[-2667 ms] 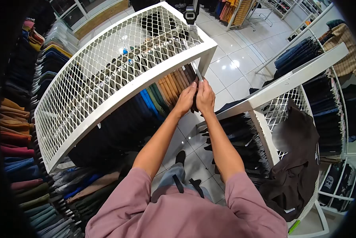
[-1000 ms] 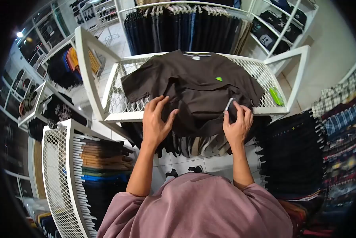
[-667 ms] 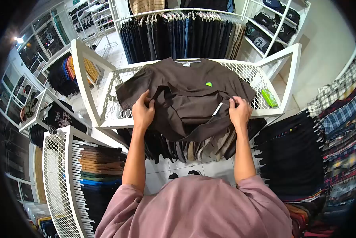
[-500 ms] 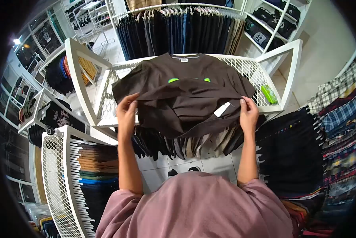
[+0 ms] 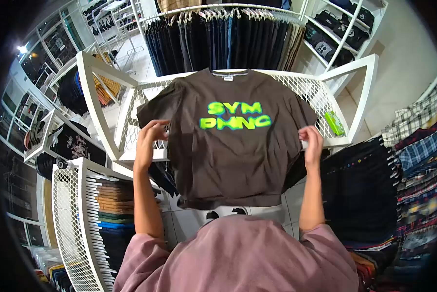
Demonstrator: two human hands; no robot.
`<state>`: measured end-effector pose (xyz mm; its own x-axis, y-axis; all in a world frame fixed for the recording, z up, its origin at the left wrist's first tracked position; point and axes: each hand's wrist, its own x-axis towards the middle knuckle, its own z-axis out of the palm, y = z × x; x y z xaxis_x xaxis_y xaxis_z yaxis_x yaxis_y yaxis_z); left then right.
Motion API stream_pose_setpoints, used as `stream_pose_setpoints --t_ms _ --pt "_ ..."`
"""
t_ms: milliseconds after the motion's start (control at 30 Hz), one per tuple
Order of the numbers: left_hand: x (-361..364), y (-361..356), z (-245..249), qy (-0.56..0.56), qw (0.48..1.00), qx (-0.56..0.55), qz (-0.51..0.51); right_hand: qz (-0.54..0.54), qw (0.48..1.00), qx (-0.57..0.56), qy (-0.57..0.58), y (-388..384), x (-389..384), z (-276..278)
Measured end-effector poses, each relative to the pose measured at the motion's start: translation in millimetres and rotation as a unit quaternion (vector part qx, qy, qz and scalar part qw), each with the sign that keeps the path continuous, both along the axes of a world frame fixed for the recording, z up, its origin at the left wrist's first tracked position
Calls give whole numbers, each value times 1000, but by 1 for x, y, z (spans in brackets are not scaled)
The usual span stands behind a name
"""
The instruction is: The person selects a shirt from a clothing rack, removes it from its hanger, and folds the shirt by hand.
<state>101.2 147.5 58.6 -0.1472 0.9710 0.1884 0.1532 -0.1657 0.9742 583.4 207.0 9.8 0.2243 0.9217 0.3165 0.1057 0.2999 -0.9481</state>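
A dark brown T-shirt (image 5: pixel 228 165) lies face up across a white mesh rack top (image 5: pixel 131 117), its collar at the far side and its lower part hanging over the near edge. Bright green lettering (image 5: pixel 235 117) shows on its chest. My left hand (image 5: pixel 152 138) is beside the shirt's left side, fingers curved and apart, with nothing visible in them. At the opposite side, my right hand (image 5: pixel 312 141) is close to the shirt's edge, its fingers loosely bent and holding nothing that I can see.
A bright green packet (image 5: pixel 334 123) rests at the rack's right end. Hanging trousers (image 5: pixel 223 41) line the far rail. Folded or hung garments fill a mesh-sided rack (image 5: pixel 67 209) at left, and checked shirts (image 5: pixel 420 146) hang at right.
The shirt's lower part, held folded up before, has dropped down flat, uncovering the green lettering. Both hands have let go of the fabric, and the white inner tag is out of sight.
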Motion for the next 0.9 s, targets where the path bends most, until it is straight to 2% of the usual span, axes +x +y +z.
stream_pose_setpoints --t_ms 33,100,167,233,300,367,433,500,567,700,733,767,833,867,900 --pt "2 22 -4 23 1000 -3 -17 9 999 2 -31 21 -8 2" --pt "7 69 -8 183 983 27 4 -31 977 76 -194 60 -27 13" --pt "11 114 -9 273 962 12 23 -42 952 118 -279 109 -41 14" --pt "6 160 -15 414 905 95 31 -46 928 128 -347 160 -54 8" --pt "-4 200 -31 454 880 128 54 -45 893 128 -430 200 -62 3" --pt "-9 226 -36 496 858 90 98 -51 852 109 -510 244 -62 -11" --pt "-11 243 -48 513 837 100 160 -82 827 60 -553 260 -69 -7" --pt "-11 251 -55 523 826 101 183 -85 824 42 -559 271 -73 -11" --pt "-11 252 -56 552 818 39 158 -50 814 40 -578 275 -73 -15" --pt "-10 254 -56 573 801 52 167 -41 810 49 -583 275 -80 -6" --pt "-12 253 -58 566 801 103 164 -46 817 90 -568 273 -81 -4" --pt "-13 252 -57 565 802 103 166 -45 816 91 -569 273 -81 1" --pt "-16 250 -53 473 853 146 164 -28 897 59 -436 269 -83 10" --pt "-20 247 -50 437 865 202 141 -18 903 132 -409 267 -80 13" --pt "-18 235 -39 437 865 201 143 -4 911 172 -375 260 -77 24"
